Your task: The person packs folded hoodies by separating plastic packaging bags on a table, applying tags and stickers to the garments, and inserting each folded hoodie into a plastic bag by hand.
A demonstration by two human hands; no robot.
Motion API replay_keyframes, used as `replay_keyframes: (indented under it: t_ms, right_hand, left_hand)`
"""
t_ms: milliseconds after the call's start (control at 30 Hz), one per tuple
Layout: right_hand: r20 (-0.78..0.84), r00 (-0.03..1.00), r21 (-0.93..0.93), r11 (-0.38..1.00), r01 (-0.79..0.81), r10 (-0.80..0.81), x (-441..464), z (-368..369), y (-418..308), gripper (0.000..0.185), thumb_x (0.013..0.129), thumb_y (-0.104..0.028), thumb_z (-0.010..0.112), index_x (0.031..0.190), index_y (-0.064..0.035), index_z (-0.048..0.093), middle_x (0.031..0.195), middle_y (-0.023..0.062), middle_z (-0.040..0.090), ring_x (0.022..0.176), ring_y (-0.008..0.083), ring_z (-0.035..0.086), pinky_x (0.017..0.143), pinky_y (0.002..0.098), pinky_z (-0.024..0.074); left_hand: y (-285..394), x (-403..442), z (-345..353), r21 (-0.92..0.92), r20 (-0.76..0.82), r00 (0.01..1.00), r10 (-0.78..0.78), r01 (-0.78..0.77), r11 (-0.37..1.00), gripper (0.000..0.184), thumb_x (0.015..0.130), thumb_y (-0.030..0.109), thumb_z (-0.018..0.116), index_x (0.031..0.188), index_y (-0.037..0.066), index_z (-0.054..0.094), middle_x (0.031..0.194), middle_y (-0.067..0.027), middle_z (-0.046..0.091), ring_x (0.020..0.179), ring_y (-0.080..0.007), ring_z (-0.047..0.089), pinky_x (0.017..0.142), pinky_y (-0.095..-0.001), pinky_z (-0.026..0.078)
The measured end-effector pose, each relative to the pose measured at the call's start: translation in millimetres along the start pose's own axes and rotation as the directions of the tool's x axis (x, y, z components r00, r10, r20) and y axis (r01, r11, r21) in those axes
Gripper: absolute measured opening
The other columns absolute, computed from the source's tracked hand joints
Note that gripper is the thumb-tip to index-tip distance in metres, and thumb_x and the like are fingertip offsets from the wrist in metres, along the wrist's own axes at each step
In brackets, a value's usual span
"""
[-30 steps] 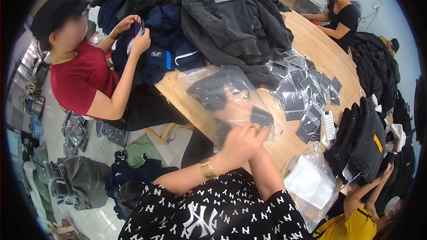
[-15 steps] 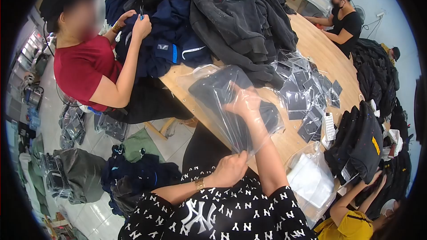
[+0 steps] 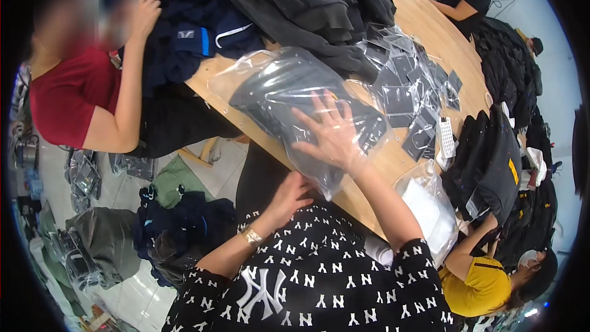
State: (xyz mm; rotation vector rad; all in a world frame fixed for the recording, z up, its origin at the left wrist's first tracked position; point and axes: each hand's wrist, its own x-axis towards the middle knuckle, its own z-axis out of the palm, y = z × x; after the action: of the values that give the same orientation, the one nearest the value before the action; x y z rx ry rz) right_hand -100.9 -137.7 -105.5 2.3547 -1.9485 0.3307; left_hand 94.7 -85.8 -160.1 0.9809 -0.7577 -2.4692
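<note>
A dark folded garment (image 3: 270,95) lies inside a clear plastic bag (image 3: 319,175) at the near edge of the wooden table. My right hand (image 3: 332,132) rests on top of the bag, its fingers spread, pressing on the plastic. Just below the bag's near end is my left hand (image 3: 290,195), off the plastic, with its fingers loosely bent and apart and nothing visible in it.
Dark garments (image 3: 307,6) are heaped at the far side. Black tags (image 3: 402,95) lie right of the bag, beside a white remote-like object (image 3: 445,137). Folded black clothes (image 3: 482,160) and white packets (image 3: 427,209) sit at right. Co-workers stand left, far right and near right.
My right hand has come out of the bag and now lies spread on top of it. My left hand has let go of the bag's opening. The view has shifted.
</note>
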Motion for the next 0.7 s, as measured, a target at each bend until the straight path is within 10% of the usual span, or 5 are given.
replay_keyframes:
  t_ms: [167,300,400,600,700]
  right_hand:
    - [0.003,0.989,-0.027,0.989,-0.148,0.148,40,16,-5,0.074,0.083,-0.075,0.043,0.143,-0.0312,0.045,0.149,0.0185,0.038,0.137,0.0431,0.031,0.103,0.0637,0.0263]
    - [0.005,0.979,-0.018,0.979,-0.202,0.202,55,20,-9,0.076,0.083,-0.077,0.04,0.143,-0.0307,0.045,0.145,0.0168,0.044,0.136,0.0433,0.033,0.102,0.0641,0.026]
    - [-0.002,0.978,-0.039,0.978,-0.207,0.207,58,21,-12,0.075,0.084,-0.076,0.039,0.142,-0.0306,0.046,0.144,0.0153,0.045,0.135,0.0433,0.034,0.102,0.064,0.0265]
    - [0.005,0.979,-0.074,0.977,-0.2,0.201,63,18,-5,0.068,0.087,-0.072,0.038,0.139,-0.0307,0.05,0.141,0.0101,0.049,0.13,0.0414,0.04,0.098,0.0615,0.0315]
    - [0.123,0.965,-0.034,0.973,-0.228,0.231,78,14,-2,0.067,0.09,-0.069,0.034,0.139,-0.027,0.052,0.136,0.0091,0.053,0.13,0.0394,0.039,0.101,0.0595,0.0253]
  left_hand:
    - [-5,15,17,0.119,0.012,1.0,0.024,-0.025,0.993,0.047,0.1,0.034,0.053,0.133,0.001,0.045,0.123,-0.0045,0.056,0.106,-0.0106,0.055,0.093,-0.0327,0.048]
    - [16,4,22,0.743,0.009,0.981,0.193,-0.136,0.655,0.037,0.096,0.027,0.061,0.119,0.0,0.051,0.113,-0.0088,0.058,0.094,-0.0087,0.058,0.078,-0.0294,0.053]
    - [5,10,32,0.711,-0.17,0.764,0.623,-0.343,0.614,0.028,0.094,0.023,0.064,0.103,-0.001,0.053,0.099,-0.0069,0.061,0.088,-0.009,0.06,0.073,-0.0261,0.052]
    - [24,21,17,0.829,-0.199,0.628,0.753,-0.302,0.471,0.016,0.094,0.013,0.055,0.091,0.001,0.046,0.067,-0.0182,0.058,0.059,-0.0363,0.06,0.055,-0.0415,0.046]
    - [10,11,-2,0.919,-0.074,0.607,0.791,-0.267,0.291,0.014,0.092,0.008,0.054,0.087,0.001,0.043,0.061,-0.0117,0.053,0.054,-0.0227,0.058,0.05,-0.0352,0.045]
